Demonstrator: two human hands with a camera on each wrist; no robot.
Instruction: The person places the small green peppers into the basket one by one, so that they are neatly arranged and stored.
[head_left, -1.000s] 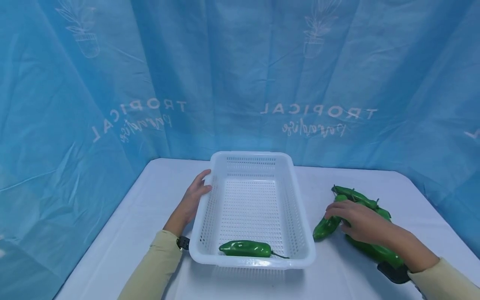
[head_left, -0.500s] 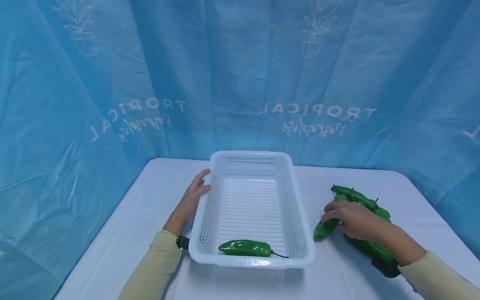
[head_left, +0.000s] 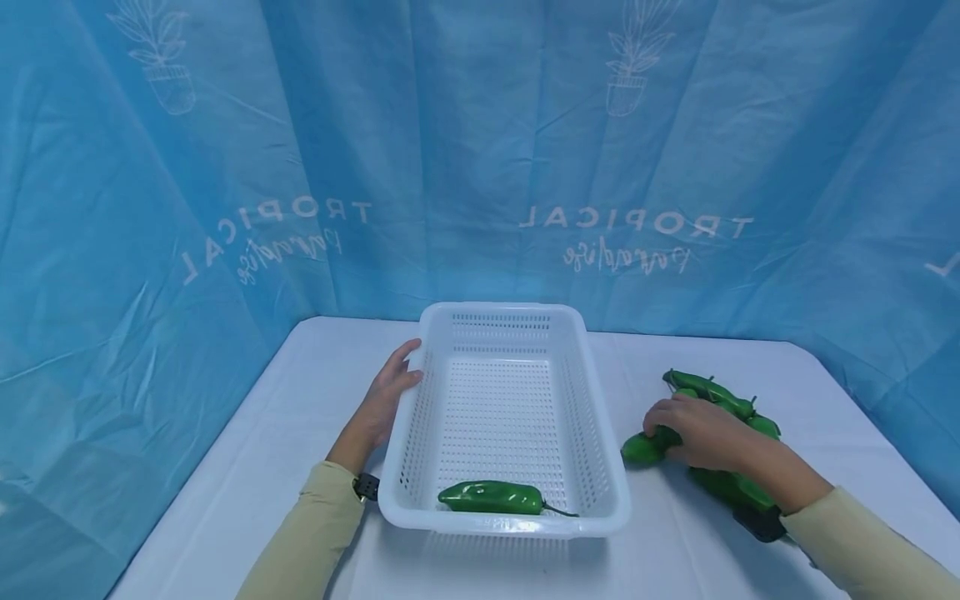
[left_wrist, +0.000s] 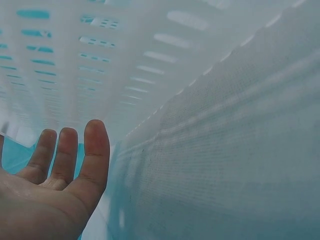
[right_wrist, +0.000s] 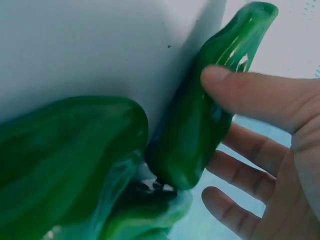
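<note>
My right hand (head_left: 701, 432) holds a glossy green chili pepper (head_left: 641, 450) at the right of the table. In the right wrist view the thumb presses on this pepper's near side, with the fingers behind it, and its rounded tip points away to the upper right. My left hand (head_left: 386, 392) rests at the left rim of a white perforated plastic basket (head_left: 609, 467). The left wrist view shows its fingers (left_wrist: 95, 150) extended beside the outer wall. One green chili pepper (head_left: 491, 497) with a long stem lies inside, along the near end.
Several more green peppers (head_left: 708, 388) lie piled around and partly under the right hand and forearm. A white cloth covers the table (head_left: 300, 400). Behind it hangs a blue curtain (head_left: 480, 167) with printed lettering.
The right hand has shifted slightly left, and the pepper in its fingers has turned and moved a little toward the basket. The left hand and the basket stay in place.
</note>
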